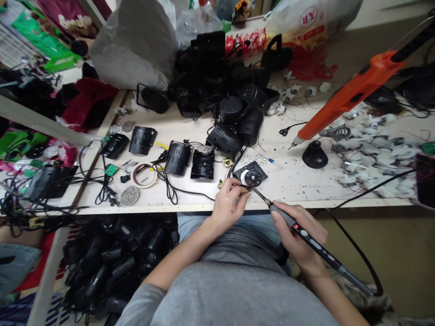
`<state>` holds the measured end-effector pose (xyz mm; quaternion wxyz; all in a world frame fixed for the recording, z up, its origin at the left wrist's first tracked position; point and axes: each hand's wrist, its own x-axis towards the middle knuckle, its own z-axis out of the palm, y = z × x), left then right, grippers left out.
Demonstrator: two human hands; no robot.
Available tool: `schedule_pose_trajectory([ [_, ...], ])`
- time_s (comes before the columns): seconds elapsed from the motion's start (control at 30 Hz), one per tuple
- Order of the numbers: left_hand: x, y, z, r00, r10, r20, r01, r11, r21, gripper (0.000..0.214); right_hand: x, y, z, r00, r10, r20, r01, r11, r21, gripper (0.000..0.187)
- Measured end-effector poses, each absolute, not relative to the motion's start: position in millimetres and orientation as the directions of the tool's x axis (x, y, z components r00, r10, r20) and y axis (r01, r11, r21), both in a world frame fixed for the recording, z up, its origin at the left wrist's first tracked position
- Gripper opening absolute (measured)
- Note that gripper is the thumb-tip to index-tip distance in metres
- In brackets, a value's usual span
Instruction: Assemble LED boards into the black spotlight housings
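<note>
My right hand (301, 231) is wrapped round the grey-and-black handle of a soldering iron (317, 249) with a red lit display. Its metal tip points up and left, close to a small white motor with a round black disc (253, 178). That motor sits on a square black plate (261, 168) near the table's front edge. Beside the motor, the fingers of my left hand (229, 201) are pinched together near thin wires; what lies between the fingertips is hidden. Just behind are several small clear domed pieces (253, 158) and a thin blue-ended screwdriver bit (263, 154).
An orange electric screwdriver (350, 95) hangs at the right above a black cone-shaped part (315, 155). Several white motors (370, 154) are heaped beyond. Left of my hands lie black housings (178, 158), a tape roll (144, 175) and cables. More black housings (112, 262) fill a crate below.
</note>
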<state>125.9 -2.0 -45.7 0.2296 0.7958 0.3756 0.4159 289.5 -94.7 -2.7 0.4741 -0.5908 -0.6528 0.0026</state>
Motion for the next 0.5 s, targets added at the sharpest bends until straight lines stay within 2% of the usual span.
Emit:
schedule_pose_trajectory([
  [0.27,125.9,-1.6,-47.1,0.374,0.779,0.504,0.394,-0.625,0.674,0.008,288.8,-94.6,-0.6,0.142,0.788,0.599,0.772,0.29,-0.565,0.022],
  [0.5,124.8,-1.5,-46.3,0.382,0.775,0.504,0.393,-0.629,0.671,0.009,290.0,-93.9,1.2,0.073,0.788,0.611,0.783,0.334,-0.525,0.022],
])
